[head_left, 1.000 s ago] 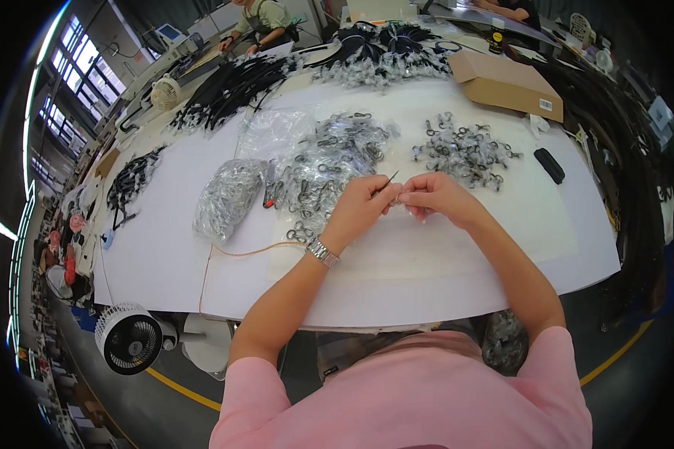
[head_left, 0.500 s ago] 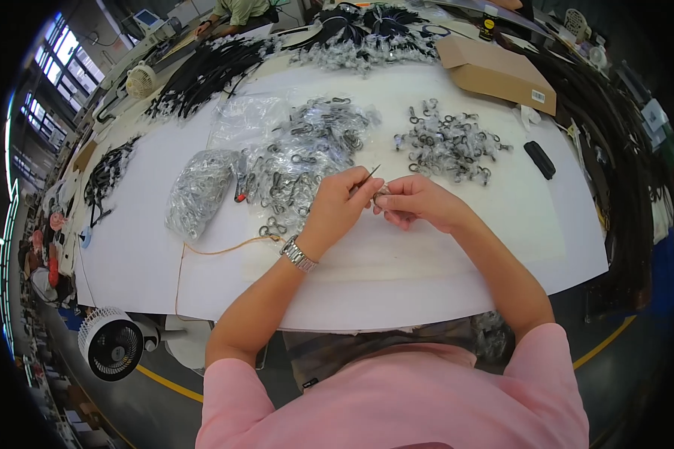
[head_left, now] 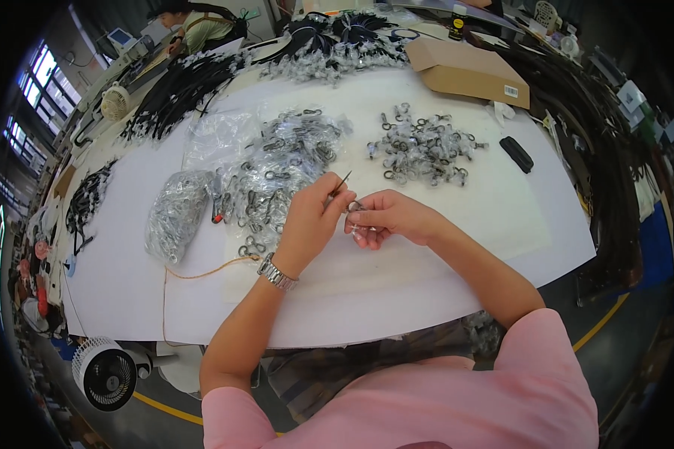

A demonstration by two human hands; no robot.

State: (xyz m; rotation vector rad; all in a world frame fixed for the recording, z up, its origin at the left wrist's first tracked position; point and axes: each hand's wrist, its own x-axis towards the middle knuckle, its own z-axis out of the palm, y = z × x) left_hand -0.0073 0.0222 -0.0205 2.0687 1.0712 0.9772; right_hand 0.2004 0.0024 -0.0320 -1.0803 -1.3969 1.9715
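Here we judge small metal clip (head_left: 357,207) light, stiff, slick, easy to drop; best pinched at its ring end. Clip sits between both hands, above white surface (head_left: 457,247). Left hand (head_left: 312,218) fingers closed round thin pin-like tool (head_left: 341,182), wrist cocked up. Right hand (head_left: 388,217) fingers curled shut on clip, forearm angled inward

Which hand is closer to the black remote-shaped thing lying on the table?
Right. The right hand sits nearer to the black remote-shaped thing, which lies up and off to its right. The left hand is farther away, on the right hand's other side.
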